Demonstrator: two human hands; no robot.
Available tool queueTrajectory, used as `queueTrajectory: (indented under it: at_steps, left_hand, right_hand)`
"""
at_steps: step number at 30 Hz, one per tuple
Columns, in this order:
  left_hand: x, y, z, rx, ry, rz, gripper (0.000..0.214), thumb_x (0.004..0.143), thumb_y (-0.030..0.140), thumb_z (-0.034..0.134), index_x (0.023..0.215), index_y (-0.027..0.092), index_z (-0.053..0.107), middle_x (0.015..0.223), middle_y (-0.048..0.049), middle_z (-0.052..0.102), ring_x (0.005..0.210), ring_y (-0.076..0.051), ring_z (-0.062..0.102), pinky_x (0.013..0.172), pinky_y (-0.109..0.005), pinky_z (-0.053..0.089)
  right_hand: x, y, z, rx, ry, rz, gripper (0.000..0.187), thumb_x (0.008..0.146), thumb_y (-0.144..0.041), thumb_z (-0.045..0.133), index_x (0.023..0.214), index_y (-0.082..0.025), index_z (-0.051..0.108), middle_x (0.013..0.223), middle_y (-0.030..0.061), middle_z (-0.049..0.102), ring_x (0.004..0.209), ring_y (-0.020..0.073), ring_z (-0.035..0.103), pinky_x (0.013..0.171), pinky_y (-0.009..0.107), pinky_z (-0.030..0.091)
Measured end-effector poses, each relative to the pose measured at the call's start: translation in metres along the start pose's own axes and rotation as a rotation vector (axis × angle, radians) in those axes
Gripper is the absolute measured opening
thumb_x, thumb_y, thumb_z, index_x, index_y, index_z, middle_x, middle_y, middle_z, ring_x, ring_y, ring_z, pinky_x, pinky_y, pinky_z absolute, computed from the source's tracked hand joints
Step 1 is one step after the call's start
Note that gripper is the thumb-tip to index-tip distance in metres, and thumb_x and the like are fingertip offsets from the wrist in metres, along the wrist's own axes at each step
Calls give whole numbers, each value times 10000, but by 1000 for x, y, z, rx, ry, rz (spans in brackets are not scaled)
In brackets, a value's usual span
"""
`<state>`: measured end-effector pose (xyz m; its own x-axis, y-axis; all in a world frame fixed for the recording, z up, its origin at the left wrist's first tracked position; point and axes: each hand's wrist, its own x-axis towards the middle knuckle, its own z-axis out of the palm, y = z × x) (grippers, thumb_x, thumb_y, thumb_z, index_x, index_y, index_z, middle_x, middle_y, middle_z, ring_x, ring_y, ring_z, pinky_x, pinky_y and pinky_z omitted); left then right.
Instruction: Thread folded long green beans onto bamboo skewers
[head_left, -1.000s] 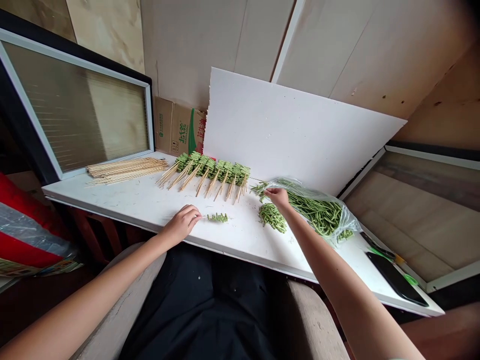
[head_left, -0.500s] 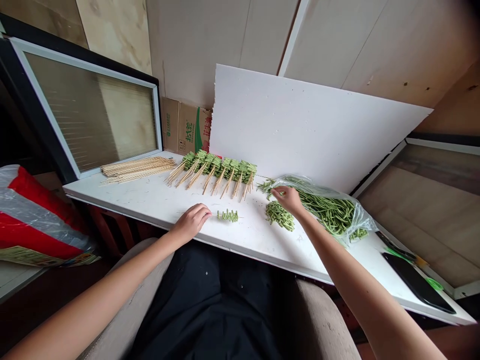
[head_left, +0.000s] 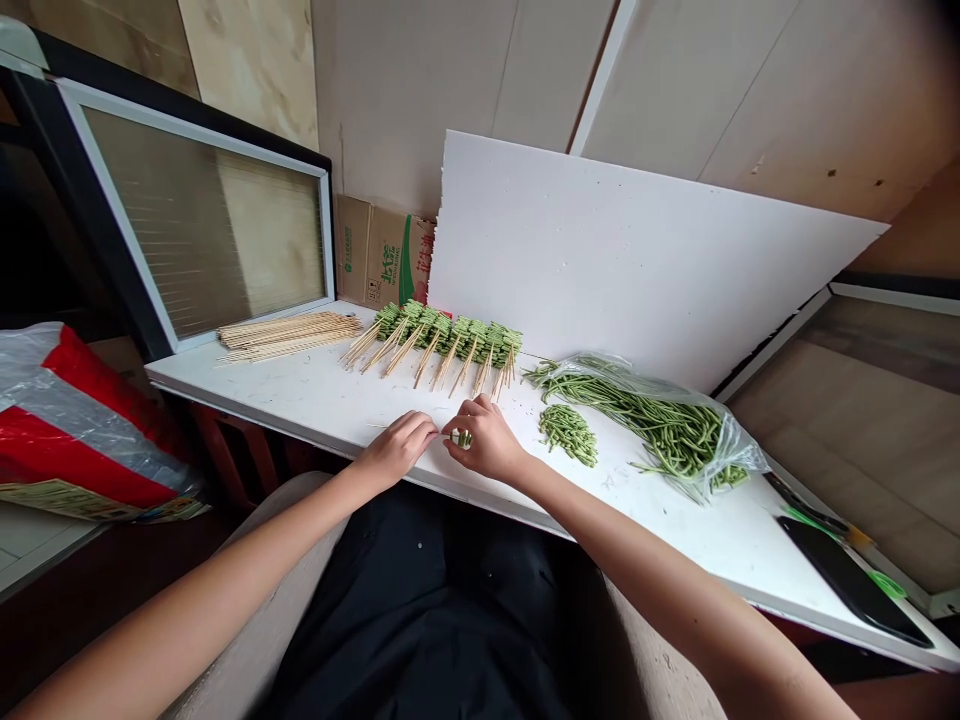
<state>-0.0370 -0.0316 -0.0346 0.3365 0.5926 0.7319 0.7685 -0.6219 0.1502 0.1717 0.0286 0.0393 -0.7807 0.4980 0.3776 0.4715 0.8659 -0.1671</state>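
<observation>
Back from the bean bag (head_left: 675,425), right hand (head_left: 487,440) meets left hand (head_left: 397,447), both pinching the skewer (head_left: 459,437).

Light is even and diffuse, of daylight quality, with no visible source. The white board (head_left: 637,260) leaning behind my table (head_left: 315,395) is the brightest surface but keeps its texture; nothing is blown out. Shadows are soft: only faint ones under my left hand (head_left: 397,448) and right hand (head_left: 487,442), and a dark band beneath the table edge. The lower left corner and my lap are dim, with detail lost in the black fabric. The framed glass panel (head_left: 202,230) carries a dull reflection, no hard glare. Focus is sharp at centre. Straight edges bow outward toward the borders, and my forearms stretch and soften at the bottom corners. The top right corner darkens.
</observation>
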Motion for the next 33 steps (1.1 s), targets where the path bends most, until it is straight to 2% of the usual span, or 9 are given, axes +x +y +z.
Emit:
queueTrajectory:
  at_steps: [5, 9, 15, 19, 21, 23, 25, 28, 33]
  left_hand:
    - [-2, 1, 3, 33, -38, 18, 226, 1099, 190, 416, 1070, 170, 639, 1007, -111, 652, 972, -256, 625, 844, -413, 544]
    - [0, 3, 1, 37, -18, 20, 226, 1099, 197, 418, 1075, 174, 641, 998, -109, 656, 961, -254, 631, 828, -410, 547]
    - [2, 5, -2, 51, 3, 17, 216, 1096, 196, 421, 1064, 177, 634, 999, -107, 661, 964, -253, 637, 830, -406, 554]
    - [1, 3, -3, 40, 15, -10, 198, 1092, 200, 438, 1049, 184, 630, 991, -101, 661, 960, -249, 644, 835, -400, 553]
    - [0, 1, -2, 34, 27, -27, 191, 1092, 206, 442, 1047, 183, 627, 982, -97, 658, 942, -242, 646, 830, -394, 553]
    - [0, 0, -2, 21, 49, -41, 188, 1092, 211, 445, 1048, 183, 626, 983, -96, 658, 937, -236, 653, 830, -385, 556]
    - [-1, 0, 0, 3, 77, -55, 186, 1092, 220, 449, 1054, 185, 627, 991, -96, 658, 944, -231, 661, 838, -377, 560]
    - [-1, 1, 3, -19, 109, -78, 175, 1092, 232, 457, 1078, 191, 627, 1007, -97, 654, 965, -228, 664, 856, -369, 561]
    - [-3, 0, 8, -31, 149, -114, 161, 1091, 243, 468, 1093, 191, 621, 1009, -94, 648, 935, -214, 658, 844, -355, 557]
  right_hand:
    - [-1, -1, 3, -82, -30, 44, 129, 870, -285, 765, 972, -237, 829, 967, 114, 678, 1040, 303, 534, 880, 406, 434]
    - [-3, -3, 3, -146, -33, 92, 145, 856, -262, 767, 981, -229, 833, 981, 136, 687, 1058, 328, 533, 856, 419, 448]
    - [-7, -5, 0, -117, -4, 92, 185, 871, -294, 762, 1031, -220, 818, 984, 132, 697, 1056, 328, 550, 860, 422, 471]
    - [-8, 7, -22, 28, 117, 119, 407, 890, -392, 751, 1243, -188, 744, 960, 117, 708, 1017, 311, 575, 892, 430, 480]
    - [-10, 19, -36, 114, 240, 227, 373, 953, -413, 653, 1229, -175, 735, 941, 108, 711, 986, 294, 593, 909, 435, 473]
    - [-15, 32, -45, 249, 311, 380, 370, 976, -433, 588, 1184, -169, 740, 954, 109, 722, 919, 267, 607, 857, 411, 484]
    - [-22, 41, -46, 429, 314, 508, 415, 952, -491, 606, 1168, -161, 734, 979, 113, 736, 861, 244, 615, 791, 377, 491]
    - [-35, 47, -35, 674, 247, 650, 516, 879, -593, 677, 1149, -156, 729, 1067, 131, 750, 875, 227, 637, 735, 331, 484]
    - [-47, 46, -12, 954, 141, 720, 519, 824, -622, 702, 1057, -162, 758, 1122, 133, 737, 766, 173, 575, 596, 278, 403]
